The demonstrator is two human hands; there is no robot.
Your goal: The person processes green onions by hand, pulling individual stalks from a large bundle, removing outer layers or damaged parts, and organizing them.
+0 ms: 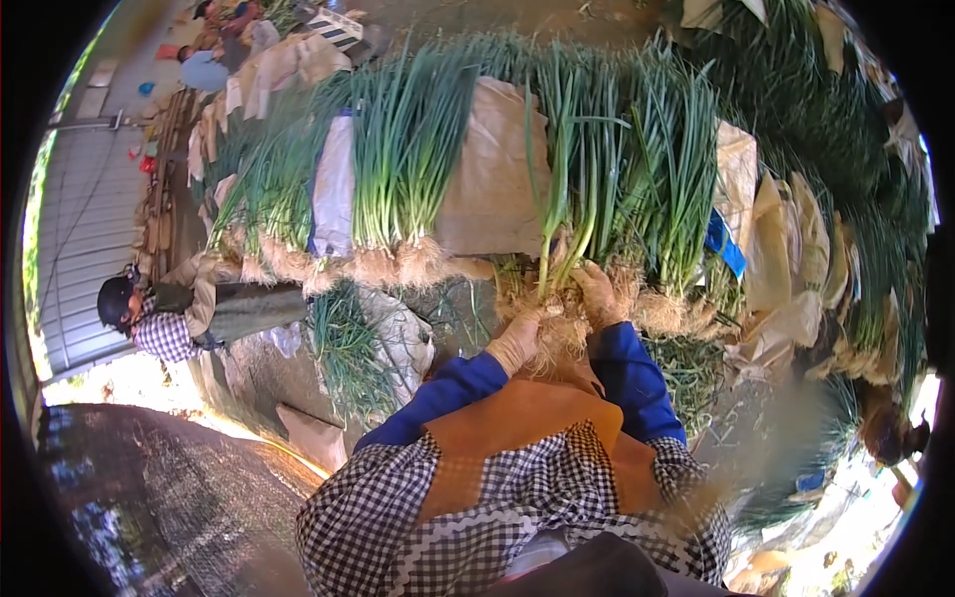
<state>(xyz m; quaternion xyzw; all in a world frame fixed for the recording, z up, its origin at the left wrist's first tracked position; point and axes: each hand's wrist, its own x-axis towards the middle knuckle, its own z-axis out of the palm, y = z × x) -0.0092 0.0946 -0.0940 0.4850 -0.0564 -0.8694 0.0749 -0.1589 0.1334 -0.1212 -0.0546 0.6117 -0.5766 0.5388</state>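
Note:
My left hand (pixel 515 341) is closed at the root end of a few green onions (pixel 563 267), its thumb and fingers against the pale base. On the other side of the same stalks, my right hand (pixel 598 296) is closed round the bases. The long green leaves point away from me over the bench. Shaggy, tan roots (pixel 559 336) hang between and below my hands, in front of my orange apron (pixel 527 408). Both hands look pale and gloved. How my fingertips meet the stalks is partly hidden by roots.
Green onion bundles (pixel 413 159) lie left of my hands, more (pixel 686 199) to the right, roots toward me. A pale sheet (pixel 497 169) covers part of the bench. Loose leaves (pixel 348 348) litter the floor. One person (pixel 164 323) works at far left, another (pixel 885 433) at far right.

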